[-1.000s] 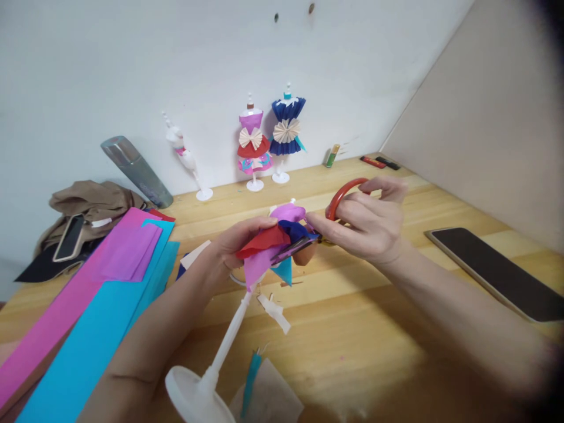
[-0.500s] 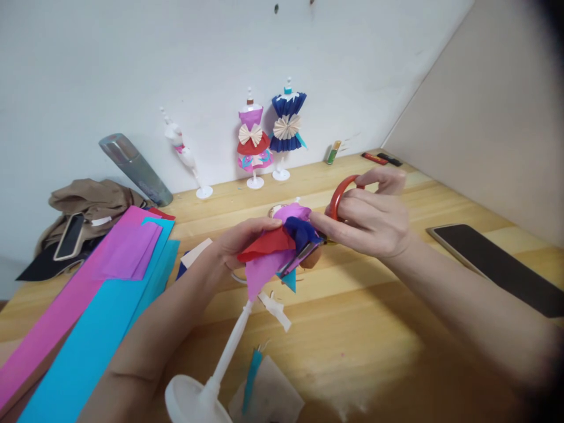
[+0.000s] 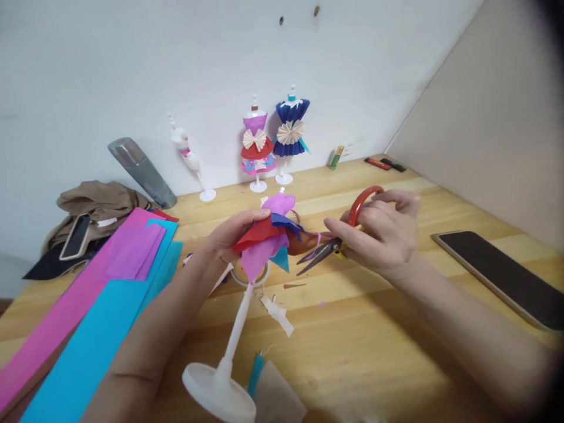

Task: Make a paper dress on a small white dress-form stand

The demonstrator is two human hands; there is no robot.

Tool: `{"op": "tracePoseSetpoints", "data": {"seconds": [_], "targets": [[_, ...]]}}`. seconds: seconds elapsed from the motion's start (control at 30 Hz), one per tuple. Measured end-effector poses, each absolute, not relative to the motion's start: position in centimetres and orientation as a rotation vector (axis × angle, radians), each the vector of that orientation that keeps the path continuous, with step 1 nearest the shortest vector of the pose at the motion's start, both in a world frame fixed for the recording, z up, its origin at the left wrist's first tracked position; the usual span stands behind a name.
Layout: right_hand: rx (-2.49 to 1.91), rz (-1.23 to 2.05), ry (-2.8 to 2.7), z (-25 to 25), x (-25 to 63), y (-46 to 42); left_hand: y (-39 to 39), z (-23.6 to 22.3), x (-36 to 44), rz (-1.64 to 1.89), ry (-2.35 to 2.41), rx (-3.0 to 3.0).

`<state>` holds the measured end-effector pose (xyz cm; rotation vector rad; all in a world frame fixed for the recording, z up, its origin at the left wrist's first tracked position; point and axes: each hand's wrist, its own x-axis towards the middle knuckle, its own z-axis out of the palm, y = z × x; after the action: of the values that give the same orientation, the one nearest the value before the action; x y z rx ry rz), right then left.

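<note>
My left hand (image 3: 240, 232) is closed around a small white dress form, whose round base (image 3: 219, 390) tilts toward me. Purple, red, blue and teal paper pieces (image 3: 264, 235) cover its body, and my thumb presses on them. In my right hand (image 3: 383, 232) is a pair of scissors (image 3: 324, 251) with red handles. The blades stand apart, just right of the paper, with a thin purple scrap at them. Behind the paper lies something brown (image 3: 304, 241), partly hidden. A roll of tape (image 3: 251, 276) lies on the table under the dress form.
Three more dress forms stand by the wall: a mostly white one (image 3: 189, 158), a pink-and-red one (image 3: 257, 144) and a navy one (image 3: 291, 132). Coloured paper sheets (image 3: 97, 329) lie at left, near a spray can (image 3: 143, 173) and a cap (image 3: 88, 205). A phone (image 3: 497, 273) lies at right.
My right hand has drawn the scissors to the right, away from the paper, and the blades now show apart. The dress form has shifted slightly as the view moved.
</note>
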<state>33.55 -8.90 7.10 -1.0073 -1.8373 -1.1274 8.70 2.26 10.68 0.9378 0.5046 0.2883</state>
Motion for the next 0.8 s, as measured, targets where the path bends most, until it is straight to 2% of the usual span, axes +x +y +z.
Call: {"op": "tracePoseSetpoints", "data": {"seconds": [0.2,0.37,0.53,0.8], "targets": [[-1.026,-1.206,-1.752,7.3,33.4,-8.0,2.8,9.5,9.2,0.295,0.494,0.855],[-1.153,-1.213,-1.737,6.7,33.6,-7.6,2.3,10.3,9.5,0.280,0.391,0.861],[-1.059,-1.160,-1.719,6.6,33.2,-7.0,1.4,11.2,9.5,0.265,0.250,0.934],[-0.980,-1.135,-1.722,7.3,31.6,-6.7,2.0,9.7,9.7,0.275,0.300,0.957]]}}
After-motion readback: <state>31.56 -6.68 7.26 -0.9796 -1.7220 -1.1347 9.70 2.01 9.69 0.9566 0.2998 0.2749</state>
